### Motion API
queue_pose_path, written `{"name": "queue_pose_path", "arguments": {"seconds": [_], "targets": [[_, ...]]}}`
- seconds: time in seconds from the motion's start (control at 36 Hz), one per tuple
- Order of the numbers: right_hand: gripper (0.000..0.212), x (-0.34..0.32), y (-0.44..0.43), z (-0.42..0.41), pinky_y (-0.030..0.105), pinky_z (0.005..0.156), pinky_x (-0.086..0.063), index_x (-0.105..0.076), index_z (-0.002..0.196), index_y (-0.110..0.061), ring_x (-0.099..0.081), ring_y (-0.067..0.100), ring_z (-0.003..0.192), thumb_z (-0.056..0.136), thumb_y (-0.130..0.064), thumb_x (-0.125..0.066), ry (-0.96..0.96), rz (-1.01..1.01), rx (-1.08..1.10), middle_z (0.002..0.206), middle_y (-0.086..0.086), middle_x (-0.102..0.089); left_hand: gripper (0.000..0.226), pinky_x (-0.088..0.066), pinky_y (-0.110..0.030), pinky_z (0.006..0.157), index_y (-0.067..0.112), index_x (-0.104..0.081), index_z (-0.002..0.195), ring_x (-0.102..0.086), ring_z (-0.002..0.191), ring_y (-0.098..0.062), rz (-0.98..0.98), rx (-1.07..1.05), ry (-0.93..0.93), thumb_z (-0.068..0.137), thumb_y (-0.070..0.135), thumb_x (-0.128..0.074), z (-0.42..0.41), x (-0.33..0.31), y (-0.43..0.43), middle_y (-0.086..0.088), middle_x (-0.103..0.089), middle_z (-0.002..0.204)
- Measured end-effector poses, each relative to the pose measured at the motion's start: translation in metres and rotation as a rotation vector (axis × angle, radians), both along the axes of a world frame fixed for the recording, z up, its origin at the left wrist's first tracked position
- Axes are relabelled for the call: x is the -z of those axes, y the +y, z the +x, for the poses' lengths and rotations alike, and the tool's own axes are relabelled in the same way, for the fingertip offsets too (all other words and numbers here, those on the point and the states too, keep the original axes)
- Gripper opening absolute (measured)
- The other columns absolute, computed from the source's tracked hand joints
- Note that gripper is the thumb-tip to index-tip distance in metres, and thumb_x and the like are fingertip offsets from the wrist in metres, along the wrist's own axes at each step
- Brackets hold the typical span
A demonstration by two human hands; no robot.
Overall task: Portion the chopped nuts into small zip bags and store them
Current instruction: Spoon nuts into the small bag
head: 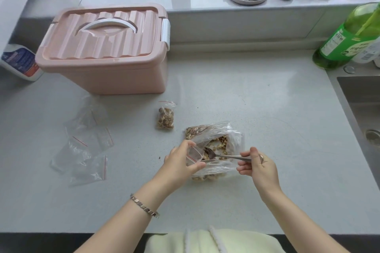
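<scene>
Right, both hands are at work low in the middle of the frame, over the grey counter (267, 109). The left hand (181, 162) pinches a small zip bag (194, 155) with a red seal line, thumb and fingers curled round its mouth, holding it just above the big bag of chopped nuts (218, 141). The right hand (257, 165) grips the handle of a metal spoon (224, 156) between thumb and fingertips, and the bowl of the spoon, loaded with nuts, sits right at the small bag's opening. The big bag lies open and crumpled on the counter, touching both the small bag and the spoon. Just up and left of it rests a filled small bag (165, 118), apart from everything. Further left, a loose scatter of empty zip bags (82, 150) lies flat. In the upper left stands a pink storage box (107, 51), lid shut, white handle down. A green bottle (347, 37) stands at the right edge
</scene>
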State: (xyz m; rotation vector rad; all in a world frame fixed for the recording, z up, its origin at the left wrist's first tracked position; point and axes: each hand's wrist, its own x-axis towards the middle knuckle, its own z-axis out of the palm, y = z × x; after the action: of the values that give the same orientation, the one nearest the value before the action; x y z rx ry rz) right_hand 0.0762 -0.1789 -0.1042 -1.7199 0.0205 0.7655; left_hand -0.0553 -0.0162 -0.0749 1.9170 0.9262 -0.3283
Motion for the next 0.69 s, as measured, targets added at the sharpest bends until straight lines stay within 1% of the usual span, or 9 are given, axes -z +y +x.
{"name": "queue_pose_path", "arguments": {"seconds": [0.06, 0.11, 0.22, 0.31, 0.33, 0.44, 0.56, 0.61, 0.69], "targets": [[0.036, -0.002, -0.005, 0.004, 0.017, 0.045, -0.051, -0.061, 0.079, -0.004, -0.061, 0.01, 0.045, 0.096, -0.029, -0.041, 0.075, 0.011, 0.036, 0.059, 0.01, -0.064, 0.052, -0.039, -0.038, 0.1, 0.038, -0.036, 0.124, -0.046, 0.113, -0.016, 0.0, -0.023, -0.021, 0.081, 0.047, -0.063, -0.002, 0.0, 0.0, 0.005, -0.048, 0.12], [0.037, -0.005, -0.009, 0.007, 0.017, 0.044, -0.051, -0.061, 0.08, -0.004, -0.061, 0.01, 0.045, 0.096, -0.03, -0.041, 0.121, 0.017, 0.055, 0.058, 0.009, -0.064, 0.05, -0.04, -0.031, 0.095, 0.033, -0.038, 0.123, -0.049, 0.108, -0.01, -0.002, -0.06, -0.079, 0.082, 0.042, -0.064, -0.004, -0.001, -0.002, 0.007, -0.049, 0.118], [0.038, -0.015, -0.017, 0.015, 0.016, 0.044, -0.05, -0.061, 0.079, -0.003, -0.06, 0.009, 0.044, 0.096, -0.032, -0.042, 0.101, 0.019, 0.07, 0.056, 0.008, -0.064, 0.042, -0.039, -0.02, 0.088, 0.032, -0.039, 0.113, -0.051, 0.102, -0.004, 0.006, -0.125, -0.187, 0.081, 0.033, -0.067, -0.007, -0.005, -0.006, 0.017, -0.053, 0.107], [0.04, -0.027, -0.021, 0.022, 0.016, 0.043, -0.049, -0.06, 0.079, -0.003, -0.058, 0.009, 0.042, 0.096, -0.033, -0.041, 0.064, 0.028, 0.089, 0.056, 0.009, -0.062, 0.04, -0.04, -0.015, 0.08, 0.035, -0.04, 0.108, -0.053, 0.095, 0.0, 0.006, -0.16, -0.239, 0.081, 0.029, -0.068, -0.009, -0.007, -0.009, 0.017, -0.055, 0.101], [0.04, -0.031, -0.023, 0.024, 0.016, 0.042, -0.048, -0.059, 0.078, -0.003, -0.057, 0.008, 0.04, 0.096, -0.033, -0.04, 0.052, 0.032, 0.097, 0.055, 0.008, -0.061, 0.039, -0.04, -0.015, 0.08, 0.036, -0.04, 0.107, -0.053, 0.095, 0.0, 0.006, -0.167, -0.248, 0.081, 0.029, -0.068, -0.01, -0.008, -0.01, 0.017, -0.055, 0.101], [0.045, -0.048, -0.026, 0.031, 0.016, 0.039, -0.045, -0.059, 0.075, -0.003, -0.053, 0.009, 0.037, 0.097, -0.035, -0.037, -0.003, 0.026, 0.105, 0.052, 0.007, -0.057, 0.041, -0.038, -0.02, 0.089, 0.041, -0.039, 0.104, -0.049, 0.103, -0.001, 0.019, -0.136, -0.241, 0.079, 0.03, -0.07, -0.012, -0.007, -0.016, 0.02, -0.053, 0.102], [0.046, -0.063, -0.021, 0.034, 0.016, 0.037, -0.042, -0.057, 0.072, -0.004, -0.05, 0.008, 0.034, 0.097, -0.037, -0.036, -0.046, 0.038, 0.101, 0.043, 0.003, -0.056, 0.045, -0.041, -0.03, 0.096, 0.044, -0.038, 0.104, -0.049, 0.106, -0.007, 0.048, -0.109, -0.215, 0.077, 0.034, -0.072, -0.009, -0.004, -0.02, 0.021, -0.051, 0.103], [0.046, -0.073, -0.016, 0.034, 0.016, 0.036, -0.042, -0.057, 0.072, -0.004, -0.049, 0.008, 0.034, 0.097, -0.037, -0.036, -0.069, 0.055, 0.093, 0.041, 0.003, -0.056, 0.046, -0.042, -0.034, 0.096, 0.042, -0.038, 0.106, -0.05, 0.105, -0.01, 0.05, -0.098, -0.217, 0.076, 0.035, -0.072, -0.004, -0.004, -0.019, 0.02, -0.052, 0.103], [0.047, -0.088, -0.007, 0.034, 0.017, 0.036, -0.042, -0.058, 0.071, -0.004, -0.049, 0.008, 0.034, 0.097, -0.037, -0.036, -0.114, 0.067, 0.069, 0.041, 0.002, -0.056, 0.046, -0.04, -0.03, 0.098, 0.039, -0.039, 0.107, -0.049, 0.108, -0.01, 0.064, -0.083, -0.233, 0.076, 0.034, -0.072, 0.002, -0.007, -0.017, 0.025, -0.048, 0.1]]}}
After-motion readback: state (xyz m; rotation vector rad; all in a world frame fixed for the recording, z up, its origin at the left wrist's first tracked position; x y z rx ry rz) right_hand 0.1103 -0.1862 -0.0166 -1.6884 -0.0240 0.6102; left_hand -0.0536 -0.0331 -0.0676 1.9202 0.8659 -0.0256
